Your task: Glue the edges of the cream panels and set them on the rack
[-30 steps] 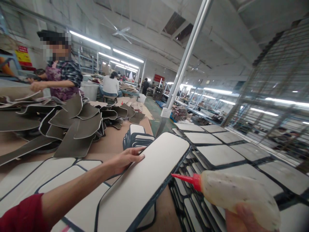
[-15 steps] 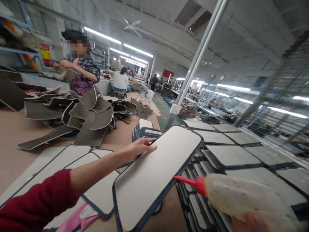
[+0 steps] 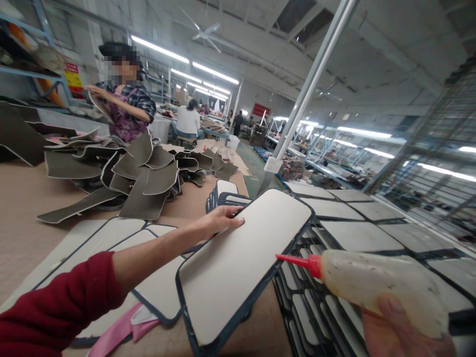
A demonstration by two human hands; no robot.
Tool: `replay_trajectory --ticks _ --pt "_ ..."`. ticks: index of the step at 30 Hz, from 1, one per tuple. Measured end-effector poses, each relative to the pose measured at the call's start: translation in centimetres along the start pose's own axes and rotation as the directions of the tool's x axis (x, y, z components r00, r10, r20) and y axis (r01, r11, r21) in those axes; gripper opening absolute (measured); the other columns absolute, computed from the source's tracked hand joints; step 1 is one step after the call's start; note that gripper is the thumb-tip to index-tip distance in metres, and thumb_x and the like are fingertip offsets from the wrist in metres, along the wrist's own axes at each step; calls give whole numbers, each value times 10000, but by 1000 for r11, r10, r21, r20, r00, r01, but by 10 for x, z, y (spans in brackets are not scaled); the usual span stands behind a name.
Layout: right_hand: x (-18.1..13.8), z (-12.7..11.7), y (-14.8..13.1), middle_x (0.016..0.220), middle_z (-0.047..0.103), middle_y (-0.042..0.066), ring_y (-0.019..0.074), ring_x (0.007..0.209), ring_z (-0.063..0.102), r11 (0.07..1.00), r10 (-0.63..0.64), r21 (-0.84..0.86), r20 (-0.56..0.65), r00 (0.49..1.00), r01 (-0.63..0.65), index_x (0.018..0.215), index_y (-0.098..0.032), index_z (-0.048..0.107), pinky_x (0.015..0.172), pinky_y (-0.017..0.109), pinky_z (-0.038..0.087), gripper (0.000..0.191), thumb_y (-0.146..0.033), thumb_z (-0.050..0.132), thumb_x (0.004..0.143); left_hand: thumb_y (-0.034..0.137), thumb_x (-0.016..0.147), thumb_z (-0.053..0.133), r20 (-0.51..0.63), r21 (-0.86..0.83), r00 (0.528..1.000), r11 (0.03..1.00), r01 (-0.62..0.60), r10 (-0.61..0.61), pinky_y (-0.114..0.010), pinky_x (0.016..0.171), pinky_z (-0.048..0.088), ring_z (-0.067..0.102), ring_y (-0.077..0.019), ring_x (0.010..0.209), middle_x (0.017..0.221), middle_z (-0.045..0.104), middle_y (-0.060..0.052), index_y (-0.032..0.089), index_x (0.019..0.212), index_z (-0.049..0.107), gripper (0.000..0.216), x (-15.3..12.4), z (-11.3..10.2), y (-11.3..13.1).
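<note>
My left hand (image 3: 224, 219) grips the far left edge of a white panel (image 3: 245, 267) with rounded corners and a dark rim, thumb on its face. The panel is held tilted above the table. My right hand (image 3: 401, 325) is wrapped round a cloudy squeeze bottle (image 3: 379, 280) at the lower right. The bottle's red nozzle (image 3: 299, 263) points left, its tip at the panel's right edge; whether it touches, I cannot tell. Similar dark-rimmed panels (image 3: 159, 280) lie under my left forearm.
Grey-brown curved pieces (image 3: 148, 173) are heaped on the table (image 3: 22, 198) at left. Stacked panels (image 3: 360, 235) fill the right side beside a metal post (image 3: 308, 84). A pink cloth strip (image 3: 122, 329) lies near the front. A co-worker (image 3: 128, 99) handles a piece behind the heap.
The bottle and its nozzle have shifted slightly right and up along the panel's edge, with more of my right hand showing. The co-worker's hands have raised their piece.
</note>
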State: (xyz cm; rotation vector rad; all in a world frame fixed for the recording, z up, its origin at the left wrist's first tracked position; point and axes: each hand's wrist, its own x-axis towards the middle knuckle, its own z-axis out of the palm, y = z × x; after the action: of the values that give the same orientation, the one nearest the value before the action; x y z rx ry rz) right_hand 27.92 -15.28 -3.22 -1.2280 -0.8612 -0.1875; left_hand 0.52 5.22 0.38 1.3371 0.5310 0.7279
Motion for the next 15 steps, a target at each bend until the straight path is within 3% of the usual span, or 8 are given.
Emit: replay_trajectory --ticks 3,6,8,12,15 --pt "0 13 -26 832 691 42 202 804 633 980 135 161 -85 987 -120 1019 -216 691 728 274 546 530 -448 855 572 370 561 844 -26 -5 1000 1000 14 -14 -269 613 513 635 -153 625 793 735 -24 160 1140 666 641 0 -1 -1" --pt "-2 21 -41 734 663 19 157 755 605 934 274 277 -143 951 -228 826 -234 701 668 193 518 411 -533 829 574 368 563 843 -35 0 999 1000 12 -12 -265 597 503 633 -153 613 785 730 -20 159 1152 658 652 2 -3 -1" --pt "-3 21 -40 711 656 11 148 708 595 937 278 260 -153 948 -233 769 -243 689 621 186 512 386 -528 839 558 371 557 846 -37 2 999 1000 11 -11 -266 597 501 639 -159 625 798 730 -25 155 1162 650 672 2 -4 -1" --pt "-7 15 -23 720 666 11 169 635 599 964 196 193 -61 979 -181 811 -240 685 557 259 519 429 -429 901 493 384 545 853 -47 2 999 1000 22 -22 -269 594 503 643 -164 626 804 733 -33 150 1175 638 706 3 -4 1" --pt "-11 12 -14 679 656 19 170 595 581 969 199 162 -55 978 -188 798 -230 665 496 275 481 352 -526 797 659 388 529 859 -49 -4 998 1000 28 -28 -273 584 506 642 -165 613 799 738 -40 143 1179 634 730 3 -2 2"
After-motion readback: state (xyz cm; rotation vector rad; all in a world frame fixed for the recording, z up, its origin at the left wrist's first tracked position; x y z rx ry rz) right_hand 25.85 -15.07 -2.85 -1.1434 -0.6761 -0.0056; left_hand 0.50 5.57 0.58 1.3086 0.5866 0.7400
